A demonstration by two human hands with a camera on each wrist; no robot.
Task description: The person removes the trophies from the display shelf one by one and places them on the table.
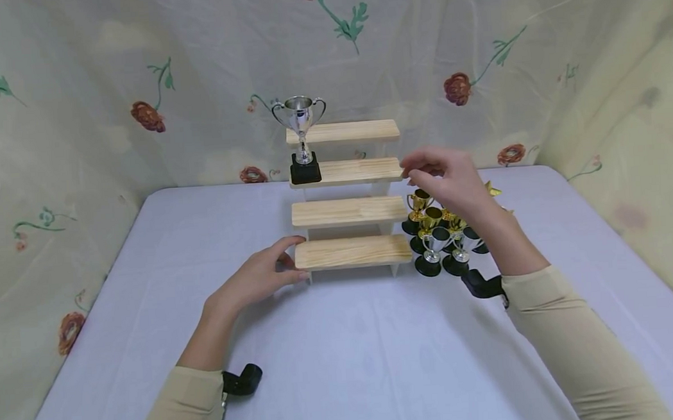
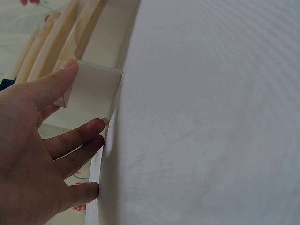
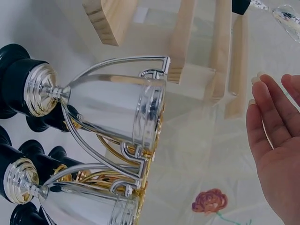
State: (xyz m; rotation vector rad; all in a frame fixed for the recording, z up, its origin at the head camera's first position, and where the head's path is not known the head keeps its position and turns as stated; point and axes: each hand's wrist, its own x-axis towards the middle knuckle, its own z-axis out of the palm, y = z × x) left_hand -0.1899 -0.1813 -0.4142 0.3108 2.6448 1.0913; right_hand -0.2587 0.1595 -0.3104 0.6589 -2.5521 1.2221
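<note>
A stepped display stand (image 1: 352,253) with pale wooden boards stands mid-table. At the left end of its lowest board, my left hand (image 1: 257,272) pinches the board's end between thumb (image 2: 65,77) and index finger; the index is partly hidden behind the board in the left wrist view. The other fingers extend loosely below. One large silver trophy cup (image 1: 301,119) on a black base stands upright at the left end of the second board from the top. My right hand (image 1: 447,177) hovers by that board's right end, fingers loosely bent and holding nothing.
Several small gold and silver trophy cups (image 3: 117,108) with black bases cluster to the right of the stand, beneath my right forearm. A white cloth covers the table (image 1: 345,351). Flower-printed curtain (image 1: 217,63) hangs behind and at both sides.
</note>
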